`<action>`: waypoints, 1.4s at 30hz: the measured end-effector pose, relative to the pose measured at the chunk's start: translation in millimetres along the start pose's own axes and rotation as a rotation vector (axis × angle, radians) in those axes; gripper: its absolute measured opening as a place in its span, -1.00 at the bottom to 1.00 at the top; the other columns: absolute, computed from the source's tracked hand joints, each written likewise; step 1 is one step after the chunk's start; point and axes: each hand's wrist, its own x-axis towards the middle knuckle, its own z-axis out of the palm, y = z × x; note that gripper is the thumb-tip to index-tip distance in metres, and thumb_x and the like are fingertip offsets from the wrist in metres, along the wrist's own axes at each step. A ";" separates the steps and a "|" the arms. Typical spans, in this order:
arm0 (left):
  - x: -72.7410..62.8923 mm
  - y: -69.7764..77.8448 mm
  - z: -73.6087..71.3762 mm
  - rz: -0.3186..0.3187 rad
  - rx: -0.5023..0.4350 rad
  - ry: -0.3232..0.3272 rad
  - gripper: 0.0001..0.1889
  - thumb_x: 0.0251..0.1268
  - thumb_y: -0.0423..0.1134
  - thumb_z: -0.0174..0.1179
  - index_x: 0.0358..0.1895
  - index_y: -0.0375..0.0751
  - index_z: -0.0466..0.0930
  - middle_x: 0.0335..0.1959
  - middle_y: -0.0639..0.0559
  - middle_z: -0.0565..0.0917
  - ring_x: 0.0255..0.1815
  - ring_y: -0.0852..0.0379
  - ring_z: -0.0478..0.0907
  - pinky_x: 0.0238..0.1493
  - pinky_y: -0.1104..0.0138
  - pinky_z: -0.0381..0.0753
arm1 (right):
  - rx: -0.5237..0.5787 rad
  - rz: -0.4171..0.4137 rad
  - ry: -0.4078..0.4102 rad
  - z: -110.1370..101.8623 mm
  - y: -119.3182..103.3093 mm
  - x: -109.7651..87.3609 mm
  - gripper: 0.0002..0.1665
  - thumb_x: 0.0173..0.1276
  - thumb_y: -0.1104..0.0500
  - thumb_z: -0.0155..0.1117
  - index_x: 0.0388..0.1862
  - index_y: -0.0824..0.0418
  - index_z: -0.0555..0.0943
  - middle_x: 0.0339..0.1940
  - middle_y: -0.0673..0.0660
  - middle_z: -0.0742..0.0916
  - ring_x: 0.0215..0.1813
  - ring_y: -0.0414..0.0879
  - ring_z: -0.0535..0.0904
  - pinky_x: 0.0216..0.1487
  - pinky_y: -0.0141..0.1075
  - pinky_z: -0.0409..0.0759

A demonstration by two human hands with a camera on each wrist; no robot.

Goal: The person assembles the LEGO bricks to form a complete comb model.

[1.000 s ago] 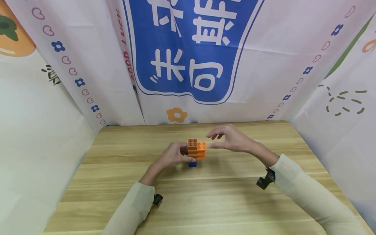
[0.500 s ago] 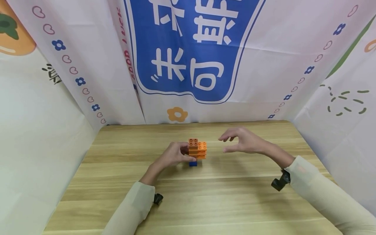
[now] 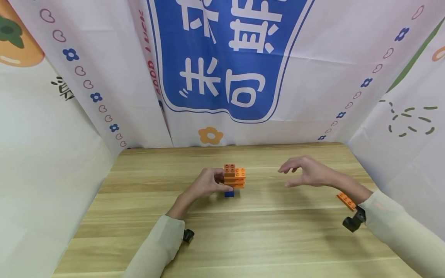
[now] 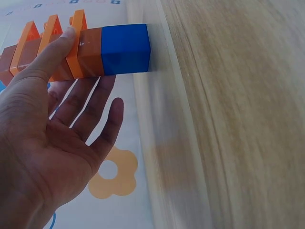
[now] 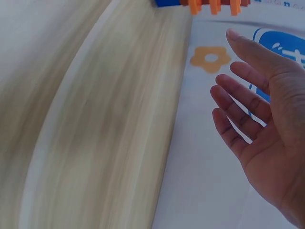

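A tower of toy building bricks (image 3: pixel 230 170) stands upright on the table, its blue brick (image 4: pixel 126 49) at the bottom. Above the blue, brown bricks alternate with thin orange plates (image 4: pixel 76 45) that stick out to one side. My left hand (image 3: pixel 207 182) grips the tower from the left, its thumb lying across an orange plate in the left wrist view. Off to the right, my right hand (image 3: pixel 307 173) hovers above the table, holding nothing, its fingers loosely bent. A loose orange plate (image 3: pixel 345 200) lies beside the right forearm, partly hidden by the wrist.
The wooden table (image 3: pixel 208 239) ends at a printed cloth backdrop (image 3: pixel 306 104), with cloth on both sides as well. Each wrist carries a small black camera; the right one (image 3: pixel 352 223) hangs close to the loose plate.
My right hand has drawn away from the tower and moved right. The loose orange plate has come into view by the right wrist. The left hand keeps its hold in place.
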 end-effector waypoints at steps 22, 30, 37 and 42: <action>-2.1 -0.6 0.7 -0.004 -0.017 0.003 -0.69 0.18 -0.21 0.62 -0.07 -0.17 0.75 -0.18 0.06 0.80 -0.18 0.16 0.73 -0.10 0.32 0.77 | -0.084 0.079 -0.015 -11.8 38.1 -68.6 -0.52 0.18 0.14 0.71 0.05 0.23 0.78 0.02 0.08 0.84 0.04 -0.10 0.75 -0.04 -0.18 0.76; -1.9 -1.0 1.3 -0.012 -0.014 0.005 -0.69 0.19 -0.20 0.61 -0.07 -0.17 0.75 -0.19 0.05 0.80 -0.19 0.16 0.72 -0.11 0.34 0.76 | -0.120 0.132 -0.019 -17.1 48.4 -93.7 -0.49 0.16 0.10 0.73 0.05 0.24 0.78 0.03 0.09 0.83 0.02 -0.02 0.76 -0.08 -0.15 0.78; -1.5 0.4 0.7 -0.012 -0.015 0.005 -0.70 0.17 -0.21 0.62 -0.09 -0.17 0.75 -0.20 0.05 0.80 -0.19 0.15 0.72 -0.11 0.33 0.76 | -0.168 0.076 0.016 -18.1 63.2 -116.0 -0.45 0.04 0.11 0.79 0.01 0.23 0.79 -0.02 0.14 0.83 -0.04 -0.11 0.75 -0.20 -0.23 0.76; -1.7 0.7 0.2 0.002 -0.016 0.002 -0.69 0.18 -0.20 0.62 -0.08 -0.20 0.76 -0.19 0.03 0.80 -0.20 0.16 0.72 -0.11 0.32 0.76 | -0.188 0.057 0.033 -17.6 70.5 -129.0 -0.40 -0.01 0.09 0.81 0.02 0.23 0.78 -0.05 0.11 0.83 -0.07 -0.20 0.72 -0.25 -0.30 0.71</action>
